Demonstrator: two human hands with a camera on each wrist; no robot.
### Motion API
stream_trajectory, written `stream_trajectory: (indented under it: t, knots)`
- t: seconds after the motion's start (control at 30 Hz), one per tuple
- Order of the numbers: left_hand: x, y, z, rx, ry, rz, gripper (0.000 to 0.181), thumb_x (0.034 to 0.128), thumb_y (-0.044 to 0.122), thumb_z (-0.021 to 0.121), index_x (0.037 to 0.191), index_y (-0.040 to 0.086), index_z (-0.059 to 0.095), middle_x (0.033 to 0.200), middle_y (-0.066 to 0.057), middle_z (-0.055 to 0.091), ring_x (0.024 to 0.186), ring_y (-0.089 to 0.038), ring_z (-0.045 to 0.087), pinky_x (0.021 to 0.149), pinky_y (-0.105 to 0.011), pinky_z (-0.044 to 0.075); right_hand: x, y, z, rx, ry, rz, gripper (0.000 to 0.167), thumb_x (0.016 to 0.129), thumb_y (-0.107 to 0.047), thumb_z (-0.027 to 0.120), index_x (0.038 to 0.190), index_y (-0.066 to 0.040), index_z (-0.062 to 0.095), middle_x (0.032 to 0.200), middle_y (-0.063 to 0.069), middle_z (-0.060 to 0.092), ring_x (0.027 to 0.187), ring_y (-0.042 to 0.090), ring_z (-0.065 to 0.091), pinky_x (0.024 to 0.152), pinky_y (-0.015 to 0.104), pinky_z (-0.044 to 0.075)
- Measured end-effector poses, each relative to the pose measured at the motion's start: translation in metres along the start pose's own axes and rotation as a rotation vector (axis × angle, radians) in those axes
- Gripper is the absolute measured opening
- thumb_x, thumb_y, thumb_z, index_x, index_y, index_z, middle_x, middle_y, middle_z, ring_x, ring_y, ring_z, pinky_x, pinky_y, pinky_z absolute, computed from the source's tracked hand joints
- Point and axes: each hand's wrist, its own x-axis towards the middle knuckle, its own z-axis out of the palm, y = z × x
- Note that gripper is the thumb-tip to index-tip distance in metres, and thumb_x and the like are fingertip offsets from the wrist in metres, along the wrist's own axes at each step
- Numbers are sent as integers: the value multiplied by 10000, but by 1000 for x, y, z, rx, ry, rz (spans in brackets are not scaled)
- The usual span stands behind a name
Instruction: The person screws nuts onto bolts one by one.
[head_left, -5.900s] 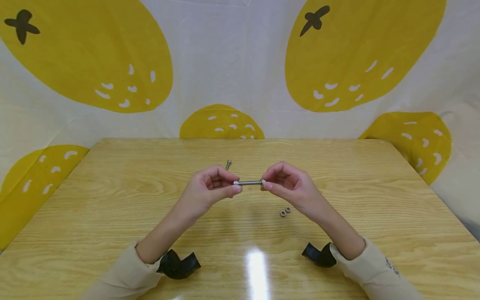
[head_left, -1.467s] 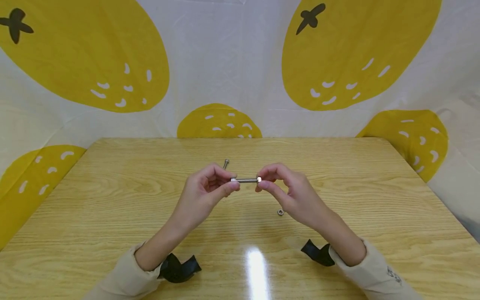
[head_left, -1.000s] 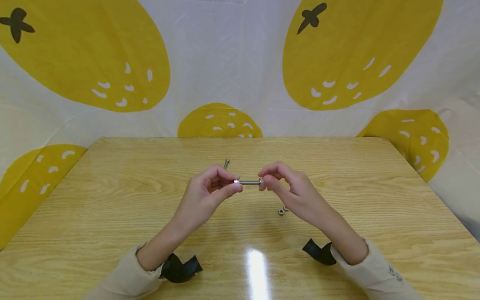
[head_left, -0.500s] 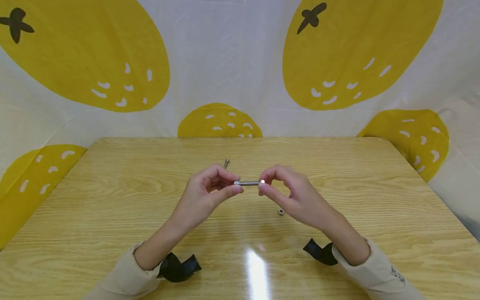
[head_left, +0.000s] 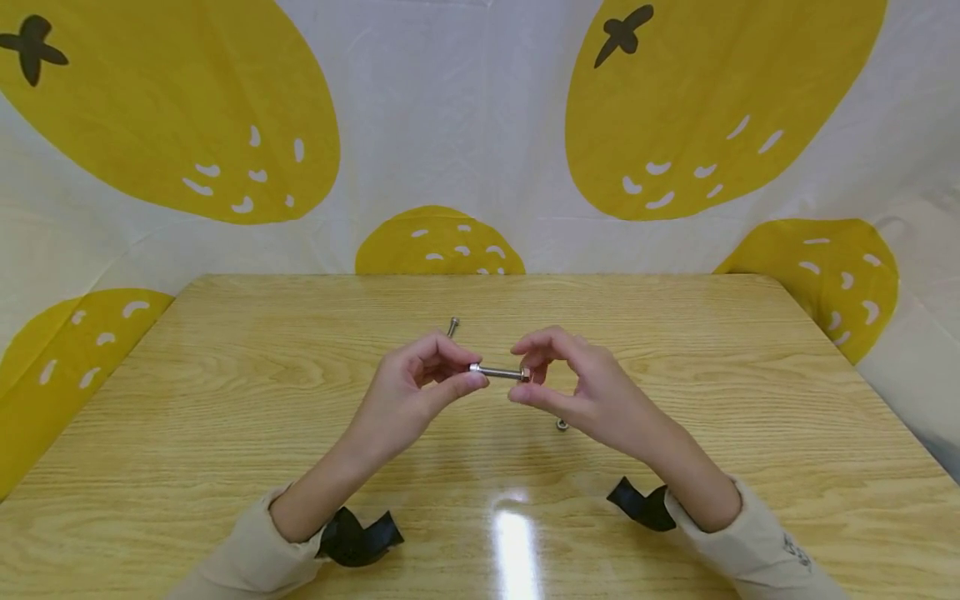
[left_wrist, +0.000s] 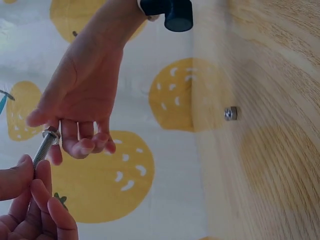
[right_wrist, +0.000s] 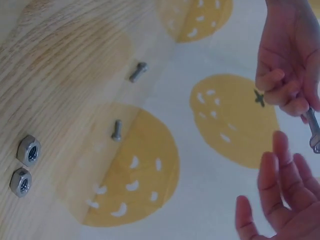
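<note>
Table (head_left: 262,375); loose grip (head_left: 596,390) perhaps against nut (head_left: 527,375).

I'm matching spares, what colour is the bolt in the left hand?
The bolt is silvery grey; the left wrist view shows it best.

Bolt (head_left: 501,372): shiny metal, rough where threaded. Nut (head_left: 526,375): smooth metal. Desk (head_left: 300,458): glossy wood grain, bright glare. Backdrop (head_left: 450,125) past back edge: matt, creased cloth.
</note>
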Motion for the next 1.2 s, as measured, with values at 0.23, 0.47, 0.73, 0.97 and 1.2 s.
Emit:
stream_trajectory:
  t: [0.23, 0.47, 0.73, 0.97, 1.2]
  knots:
    - [0, 0, -1, -30, 7, -16, 158, 823, 61, 690, 950, 12, 610, 938, -129, 671, 792, -200, 645, 644, -230, 508, 0, 2, 3, -15, 68, -139, 177, 836, -91, 689, 979, -119, 590, 859, -66, 606, 793, 55, 541, 641, 216, 454]
    - [-1, 2, 0, 31, -10, 55, 151, 811, 83, 712, 940, 63, 638, 884, -61, 662, 722, -168, 610, 614, -233, 494, -1, 2, 2, -46, 68, -126, 54, 890, -127, 620, 861, -167, 599, 774, -116, 578, 793, 77, 499, 647, 254, 401]
    - [-3, 3, 2, 100, -4, 119, 130, 805, 98, 721, 909, 93, 644, 846, -20, 675, 687, -127, 596, 581, -237, 476, 0, 1, 4, -9, 11, -18, 368, 974, -164, 489, 612, -195, 542, 590, -141, 535, 715, 97, 470, 663, 271, 386]
    - [-3, 4, 2, 92, 3, 100, 120, 816, 82, 703, 916, 76, 637, 858, -42, 679, 696, -148, 615, 584, -237, 484, -1, 3, 0, 15, 18, -1, 261, 978, -281, 474, 823, -136, 625, 690, -102, 598, 738, 83, 526, 694, 269, 435]
    - [-2, 3, -1, 44, 21, 74, 140, 818, 64, 696, 938, 53, 626, 874, -74, 681, 740, -143, 627, 622, -238, 500, 0, 3, 0, 5, 87, -186, 291, 804, -72, 718, 1057, -79, 575, 928, -32, 616, 830, 85, 548, 751, 223, 473]
